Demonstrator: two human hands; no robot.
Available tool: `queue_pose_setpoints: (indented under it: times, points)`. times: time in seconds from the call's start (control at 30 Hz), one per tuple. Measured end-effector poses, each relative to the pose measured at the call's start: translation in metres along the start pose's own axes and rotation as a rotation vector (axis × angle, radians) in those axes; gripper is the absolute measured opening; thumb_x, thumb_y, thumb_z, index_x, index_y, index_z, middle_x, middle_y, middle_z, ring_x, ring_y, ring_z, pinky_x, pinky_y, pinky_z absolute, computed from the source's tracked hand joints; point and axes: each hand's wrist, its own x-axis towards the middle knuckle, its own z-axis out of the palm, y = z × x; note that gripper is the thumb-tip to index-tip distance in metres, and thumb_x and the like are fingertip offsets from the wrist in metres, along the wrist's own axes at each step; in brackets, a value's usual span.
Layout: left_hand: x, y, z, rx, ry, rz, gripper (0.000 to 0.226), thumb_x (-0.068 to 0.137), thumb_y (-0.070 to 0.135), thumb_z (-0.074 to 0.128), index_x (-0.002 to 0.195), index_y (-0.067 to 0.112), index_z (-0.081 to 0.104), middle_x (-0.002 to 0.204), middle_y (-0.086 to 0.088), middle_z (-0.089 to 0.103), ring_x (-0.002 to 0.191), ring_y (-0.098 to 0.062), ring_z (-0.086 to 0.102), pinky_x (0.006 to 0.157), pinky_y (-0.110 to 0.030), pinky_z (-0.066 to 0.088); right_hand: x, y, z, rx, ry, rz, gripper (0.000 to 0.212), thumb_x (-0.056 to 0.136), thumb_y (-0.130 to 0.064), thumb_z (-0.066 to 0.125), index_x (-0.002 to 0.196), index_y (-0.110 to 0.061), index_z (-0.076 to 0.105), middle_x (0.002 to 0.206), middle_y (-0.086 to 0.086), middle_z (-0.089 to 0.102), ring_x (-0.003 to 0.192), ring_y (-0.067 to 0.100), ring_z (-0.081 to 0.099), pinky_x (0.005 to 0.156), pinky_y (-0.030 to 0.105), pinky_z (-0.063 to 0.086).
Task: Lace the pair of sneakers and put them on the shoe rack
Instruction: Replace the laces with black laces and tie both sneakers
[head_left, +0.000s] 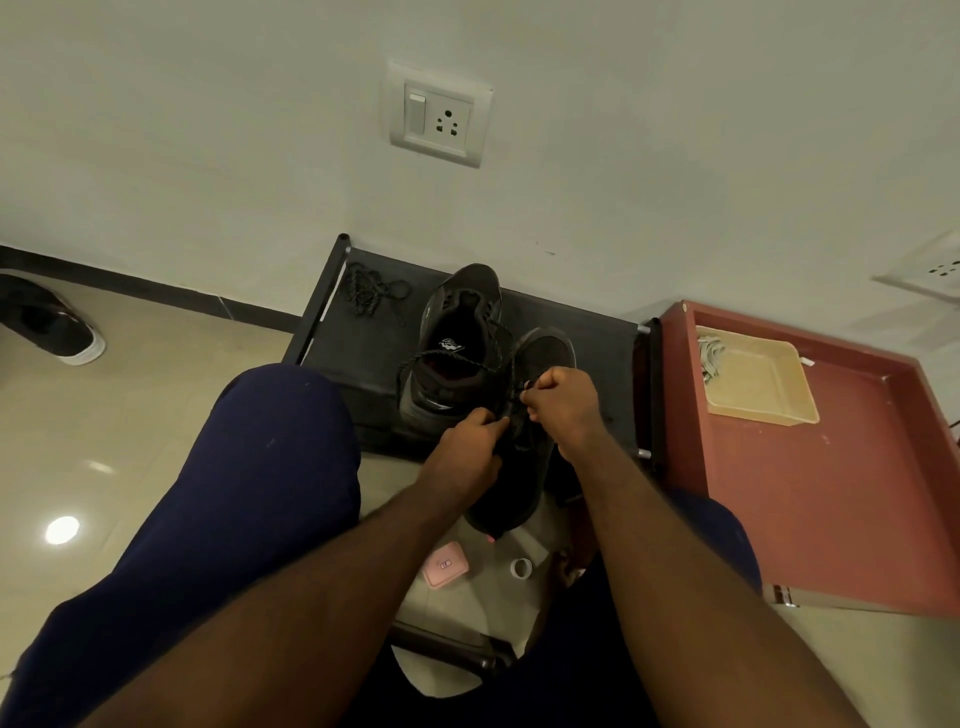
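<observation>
The person sits facing the wall with a black shoe rack (358, 364) in front of the knees. One sneaker (457, 332) stands on the rack's top near the middle, toe towards the wall. There is a small white logo on its insole, too small to read. The second sneaker (545, 353) lies just right of it and touching it. Its toe rests on the rack and its heel hangs out past the front edge, between the person's forearms. Both hands are on this second sneaker. The left hand (462, 447) has its fingers curled and pinches the lace (452, 359) over the eyelets. The right hand (563, 402) is bunched like a fist, pinching another part of the same lace a little further up. A slack loop of that lace trails across the first sneaker's opening. A spare lace (371, 291) lies in a tangle at the rack's far left corner. To the right, touching the rack, is a red surface (831, 493) with a beige tray (763, 410) at its far end. On the floor below the hands lie a small pink case (445, 564), its label unreadable, and a white ring (521, 567). Another shoe (52, 327) sits by the skirting at far left, and a switch and socket plate (439, 117) is on the wall above.
</observation>
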Motion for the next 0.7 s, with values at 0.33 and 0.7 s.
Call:
queue_pose_setpoints:
  times: [0.33,0.7]
  points:
    - [0.001,-0.003,0.001,-0.009,-0.001,-0.006,0.059,0.091,0.016,0.058,0.148,0.022,0.044,0.136,-0.007,0.047,0.117,-0.032,0.055,0.101,-0.041,0.046,0.002,0.003,-0.001,-0.066,0.034,-0.012,0.026,0.079,-0.004,0.075,0.06,-0.014,0.06,0.065,0.007,0.065,0.065,0.023,0.064,0.066,0.044,0.06]
    - [0.002,-0.003,0.002,0.05,-0.037,0.003,0.056,0.094,0.013,0.053,0.148,0.023,0.044,0.138,-0.01,0.042,0.116,-0.037,0.054,0.098,-0.047,0.048,0.001,0.005,0.0,-0.099,-0.047,-0.008,0.026,0.077,-0.004,0.076,0.059,-0.014,0.061,0.063,0.006,0.065,0.066,0.026,0.065,0.067,0.045,0.059]
